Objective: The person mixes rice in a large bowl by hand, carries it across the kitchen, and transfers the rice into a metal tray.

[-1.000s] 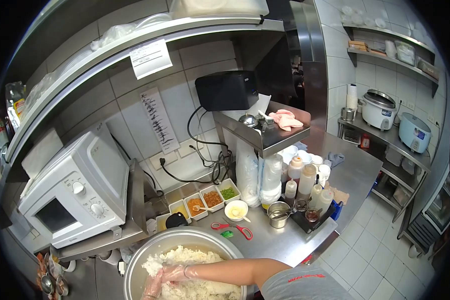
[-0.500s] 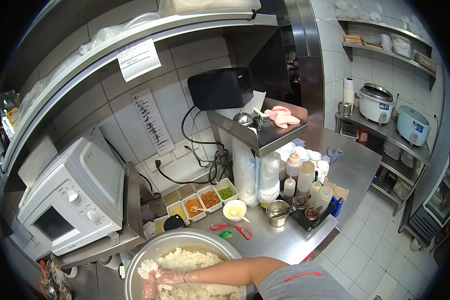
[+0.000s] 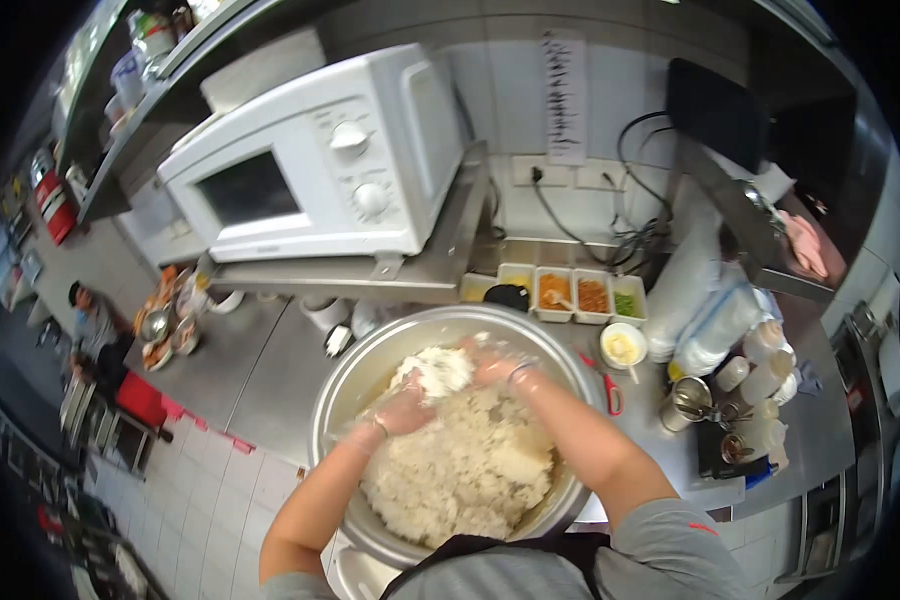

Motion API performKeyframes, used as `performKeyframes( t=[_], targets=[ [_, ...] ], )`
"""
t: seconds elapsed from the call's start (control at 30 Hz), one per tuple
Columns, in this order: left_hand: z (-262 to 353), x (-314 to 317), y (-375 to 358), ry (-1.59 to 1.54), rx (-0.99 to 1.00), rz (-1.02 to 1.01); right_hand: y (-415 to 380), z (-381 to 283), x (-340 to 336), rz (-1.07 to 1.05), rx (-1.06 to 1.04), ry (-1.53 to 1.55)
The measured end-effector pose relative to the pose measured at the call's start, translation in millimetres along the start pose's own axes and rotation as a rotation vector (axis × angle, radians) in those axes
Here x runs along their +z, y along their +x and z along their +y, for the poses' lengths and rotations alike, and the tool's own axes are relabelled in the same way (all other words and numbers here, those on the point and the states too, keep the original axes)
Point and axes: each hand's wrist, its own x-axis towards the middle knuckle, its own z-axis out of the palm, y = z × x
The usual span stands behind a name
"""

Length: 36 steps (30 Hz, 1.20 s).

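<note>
A large round metal pot (image 3: 332, 395) of cooked white rice (image 3: 460, 470) stands in front of me. Both my hands wear clear plastic gloves and are inside the pot, near its far side. Between them is a brighter white clump of rice (image 3: 440, 372). My left hand (image 3: 404, 408) presses against the clump's near left side, fingers curled on it. My right hand (image 3: 494, 362) grips its right side with bent fingers. The fingertips are partly hidden in the rice and slightly blurred.
A white microwave (image 3: 300, 165) sits on a raised shelf behind the pot. White topping containers (image 3: 592, 297), a small bowl (image 3: 623, 346), red-handled scissors (image 3: 613, 392), a metal cup (image 3: 685, 402) and squeeze bottles (image 3: 765, 380) stand to the right. Another person (image 3: 98, 325) is at far left.
My view has swung left and down, so the whole pot and both arms now show. Earlier only one arm was clearly seen reaching into the rice; now both hands are around a clump.
</note>
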Motion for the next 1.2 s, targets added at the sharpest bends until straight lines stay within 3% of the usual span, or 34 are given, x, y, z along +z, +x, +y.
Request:
performKeyframes(
  t=[0.07, 0.17, 0.23, 0.27, 0.3, 0.37, 0.43, 0.53, 0.63, 0.77, 0.87, 0.9, 0.93, 1.03, 1.13, 1.2],
  targets=[
    [11, -24, -22, 0.287, -0.134, -0.258, 2, -7, -29, -0.429, 0.309, 0.028],
    [15, -38, -50, 0.371, -0.262, -0.333, -13, -4, -8, -0.294, 0.396, -0.059],
    [-34, 2, -51, 0.296, -0.239, -0.401, -2, 28, 25, -0.547, 0.194, 0.086],
    [-52, 17, -52, 0.257, -0.229, -0.437, -3, 24, 30, -0.622, 0.183, 0.237],
    [-11, 4, -65, 0.132, -0.306, -0.401, -9, 7, 20, -0.702, 0.184, 0.390],
    [-17, 31, -56, 0.077, -0.250, -0.336, -30, -37, 4, -0.746, 0.379, 0.848],
    [-15, 49, -53, 0.138, -0.235, -0.206, -37, -51, 9, -0.737, 0.359, 0.932],
    [-25, 51, -48, -0.031, -0.246, -0.065, -40, -65, 28, -0.709, 0.264, 1.064],
    [-38, 51, -48, -0.156, 0.049, 0.082, -30, -67, 41, -0.785, 0.150, 1.068],
    [-38, 43, -50, -0.473, 0.148, 0.148, -25, -72, 26, -0.840, -0.015, 1.135],
    [-7, 23, -54, -0.814, 0.173, 0.171, -21, -77, 9, -0.625, -0.061, 1.109],
    [-7, 24, -54, -0.920, 0.172, 0.192, -15, -75, 14, -0.482, 0.039, 0.973],
    [-7, 25, -55, -1.027, 0.172, 0.212, -14, -72, 13, -0.474, 0.036, 0.980],
    [-7, 24, -59, -0.606, -0.031, 0.322, -23, -82, -20, -0.359, 0.104, 0.942],
    [6, 15, -65, -0.506, -0.038, 0.374, -24, -65, -9, -0.355, -0.027, 1.123],
    [-6, 23, -62, -0.419, 0.094, 0.455, -24, -63, 6, -0.331, -0.112, 1.225]
  ],
)
